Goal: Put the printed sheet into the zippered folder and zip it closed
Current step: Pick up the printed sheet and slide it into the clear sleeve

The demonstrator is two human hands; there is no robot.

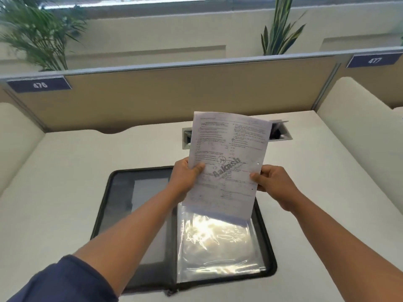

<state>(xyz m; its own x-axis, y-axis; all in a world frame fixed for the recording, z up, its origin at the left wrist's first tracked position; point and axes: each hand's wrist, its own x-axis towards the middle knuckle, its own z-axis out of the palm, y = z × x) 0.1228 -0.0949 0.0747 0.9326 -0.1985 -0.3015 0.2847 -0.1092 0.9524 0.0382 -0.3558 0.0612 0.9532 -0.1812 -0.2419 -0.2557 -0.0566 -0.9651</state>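
Observation:
The printed sheet (229,158), white with dense text and a grey watermark, is held upright above the desk. My left hand (185,175) pinches its left edge with the thumb on the front. My right hand (272,182) pinches its right edge. Under them the black zippered folder (122,192) lies open flat on the desk. Its left half shows a grey pocket, and its right half holds shiny clear plastic sleeves (218,243). The sheet's lower edge hangs just over the top of the sleeves. The zipper pull (171,292) sits at the folder's near edge.
The white desk (65,182) is bounded by a tan partition (174,92) at the back and cream side panels left and right. A cable box (279,132) with its lid raised is set into the desk behind the sheet. Plants stand beyond the partition.

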